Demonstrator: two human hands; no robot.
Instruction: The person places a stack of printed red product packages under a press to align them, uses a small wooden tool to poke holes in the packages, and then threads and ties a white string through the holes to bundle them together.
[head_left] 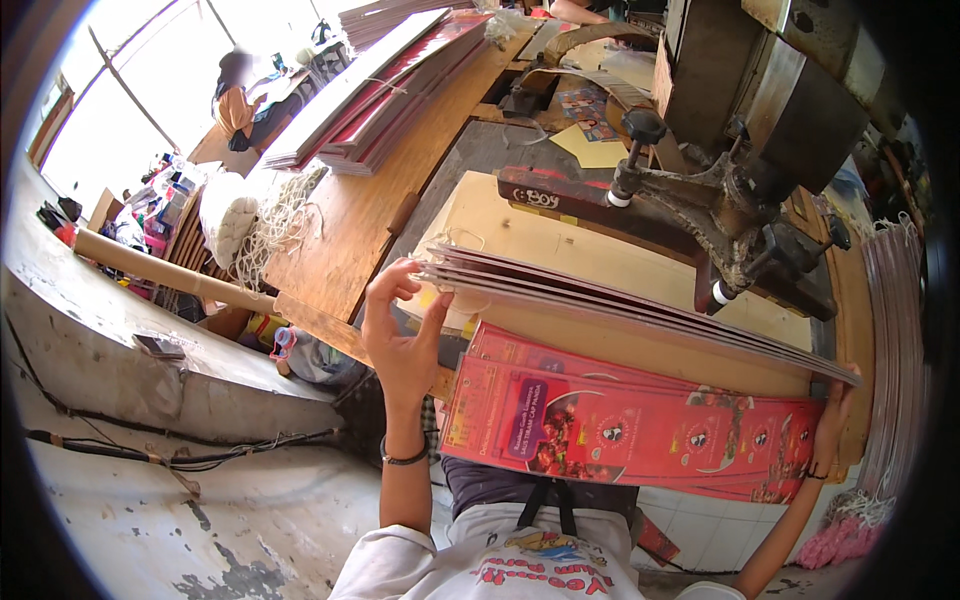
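Observation:
A thin stack of long pale boards [640, 312] stands tilted on its long edge across the bench in front of me. My left hand [402, 335] is at its left end, thumb and fingers curled around the corner, where a loop of cord hangs. At the right end my right hand [830, 425] grips the stack by its edge; some of its fingers are hidden. Nearest my body lie several overlapping red printed sheets [620, 425] with food pictures. Behind the stack is a wide light-wood board [580, 255].
A dark metal press frame with black knobs [725, 200] stands over the bench at the right. Bundled boards [385, 90] lie at the far left, by tangled white cord [280, 225]. More tied bundles [895, 350] stand far right. A person [238, 105] sits far left.

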